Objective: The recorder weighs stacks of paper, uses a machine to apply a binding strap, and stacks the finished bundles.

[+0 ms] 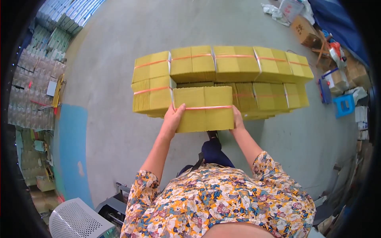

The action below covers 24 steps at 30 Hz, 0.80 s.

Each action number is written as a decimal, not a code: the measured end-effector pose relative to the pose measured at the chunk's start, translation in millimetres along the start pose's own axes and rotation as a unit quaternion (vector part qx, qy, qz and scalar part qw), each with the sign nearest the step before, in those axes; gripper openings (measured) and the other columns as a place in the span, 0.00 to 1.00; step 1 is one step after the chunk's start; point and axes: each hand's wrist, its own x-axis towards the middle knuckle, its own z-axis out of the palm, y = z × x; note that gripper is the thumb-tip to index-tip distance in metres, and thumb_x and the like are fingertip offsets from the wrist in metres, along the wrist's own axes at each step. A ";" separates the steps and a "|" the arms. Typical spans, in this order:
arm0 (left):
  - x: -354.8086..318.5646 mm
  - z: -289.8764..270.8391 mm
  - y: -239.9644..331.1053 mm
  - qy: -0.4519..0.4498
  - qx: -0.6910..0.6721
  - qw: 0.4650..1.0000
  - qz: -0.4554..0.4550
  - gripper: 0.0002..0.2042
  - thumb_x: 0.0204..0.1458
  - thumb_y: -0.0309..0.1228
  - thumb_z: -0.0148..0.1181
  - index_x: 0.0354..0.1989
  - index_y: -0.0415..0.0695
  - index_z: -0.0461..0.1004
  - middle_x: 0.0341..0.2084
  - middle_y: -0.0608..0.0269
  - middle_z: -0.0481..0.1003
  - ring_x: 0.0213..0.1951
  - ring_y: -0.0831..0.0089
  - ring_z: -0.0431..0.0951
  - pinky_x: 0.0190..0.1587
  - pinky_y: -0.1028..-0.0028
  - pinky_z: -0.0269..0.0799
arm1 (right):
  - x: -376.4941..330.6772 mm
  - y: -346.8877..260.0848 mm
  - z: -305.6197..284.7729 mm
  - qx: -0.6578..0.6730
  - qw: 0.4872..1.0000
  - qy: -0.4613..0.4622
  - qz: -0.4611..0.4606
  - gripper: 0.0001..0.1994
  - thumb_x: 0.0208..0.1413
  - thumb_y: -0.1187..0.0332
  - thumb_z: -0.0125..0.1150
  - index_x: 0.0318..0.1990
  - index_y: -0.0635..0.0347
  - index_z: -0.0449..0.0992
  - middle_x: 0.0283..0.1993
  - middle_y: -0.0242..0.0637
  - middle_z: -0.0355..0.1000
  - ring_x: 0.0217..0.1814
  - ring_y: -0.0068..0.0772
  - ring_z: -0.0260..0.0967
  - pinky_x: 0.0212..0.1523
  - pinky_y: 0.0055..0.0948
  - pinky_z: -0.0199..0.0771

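Between my two hands is a yellow bundle (203,119), strapped round the middle with a thin pinkish-red band. My left hand (173,119) grips its left end, the thumb near the band. At the right end my right hand (238,119) is pressed round the side; most of its fingers are hidden. The bundle is over the near edge of a stack of similar yellow bundles (234,59), set in two rows and each banded. Whether the held bundle touches the stack beneath, I cannot tell. A matching bundle (152,97) sits just left of my left hand.
Goods are piled along the left side (39,79). A perforated grey chair back (79,220) stands at the lower left. On the right are a blue plastic stool (344,105), a cardboard box (305,31) and other clutter. Grey floor (107,79) surrounds the stack.
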 end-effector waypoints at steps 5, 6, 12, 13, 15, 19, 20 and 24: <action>70.9 -3.6 7.6 0.095 0.207 0.973 -0.024 0.29 0.54 0.38 0.59 0.61 0.35 0.61 0.52 0.43 0.71 0.52 0.51 0.73 0.55 0.62 0.68 | 80.0 1.4 25.3 -0.028 0.998 0.047 0.004 0.19 0.63 0.59 0.46 0.53 0.63 0.72 0.46 0.42 0.74 0.50 0.33 0.71 0.52 0.28 0.68; 75.1 -1.1 3.5 0.112 0.251 0.961 0.014 0.29 0.53 0.37 0.60 0.60 0.33 0.62 0.54 0.41 0.70 0.53 0.48 0.72 0.56 0.61 0.67 | 93.6 10.5 17.5 -0.031 0.998 0.050 0.016 0.19 0.63 0.59 0.46 0.53 0.63 0.72 0.46 0.42 0.74 0.50 0.33 0.71 0.52 0.28 0.68; 69.9 17.8 -18.0 0.194 0.378 0.887 0.181 0.28 0.52 0.33 0.60 0.59 0.29 0.62 0.57 0.40 0.66 0.55 0.45 0.69 0.58 0.60 0.65 | 130.9 16.2 3.0 -0.331 0.942 0.049 -0.014 0.21 0.64 0.60 0.45 0.57 0.64 0.70 0.57 0.45 0.71 0.59 0.36 0.66 0.60 0.29 0.61; 65.3 18.1 -17.1 0.194 0.344 0.901 0.180 0.28 0.53 0.32 0.60 0.59 0.29 0.62 0.56 0.41 0.67 0.55 0.47 0.70 0.57 0.61 0.66 | 130.5 12.2 3.7 -0.310 0.949 0.050 -0.008 0.21 0.64 0.60 0.46 0.57 0.64 0.70 0.56 0.45 0.71 0.59 0.36 0.66 0.60 0.29 0.61; 47.5 15.5 -19.6 0.216 0.245 0.940 0.094 0.25 0.54 0.32 0.59 0.58 0.30 0.63 0.51 0.46 0.69 0.54 0.54 0.71 0.55 0.63 0.68 | 128.5 -0.1 6.0 -0.277 0.959 0.056 0.009 0.21 0.63 0.61 0.46 0.58 0.66 0.69 0.56 0.44 0.71 0.59 0.35 0.65 0.61 0.29 0.60; 34.2 -0.4 -43.6 0.253 -0.182 0.927 -0.210 0.20 0.57 0.32 0.57 0.55 0.35 0.63 0.47 0.53 0.72 0.54 0.59 0.72 0.52 0.62 0.72 | 131.1 -9.1 7.2 -0.240 0.966 0.086 0.041 0.20 0.63 0.63 0.46 0.56 0.71 0.70 0.56 0.42 0.70 0.59 0.33 0.64 0.61 0.27 0.58; 35.3 -0.3 -51.3 0.258 -0.185 0.925 -0.209 0.20 0.57 0.32 0.57 0.55 0.35 0.63 0.47 0.53 0.72 0.54 0.59 0.72 0.52 0.62 0.72 | 130.1 -10.6 15.5 -0.242 0.966 0.080 0.043 0.20 0.63 0.63 0.46 0.56 0.71 0.70 0.56 0.42 0.70 0.59 0.33 0.64 0.61 0.27 0.58; 52.4 6.9 -56.7 0.169 -0.362 0.907 -0.132 0.21 0.59 0.31 0.55 0.58 0.39 0.60 0.48 0.56 0.71 0.50 0.60 0.74 0.50 0.61 0.75 | 129.0 -17.0 28.4 -0.200 0.975 0.062 0.068 0.18 0.64 0.64 0.46 0.54 0.67 0.71 0.52 0.38 0.72 0.54 0.30 0.65 0.58 0.27 0.61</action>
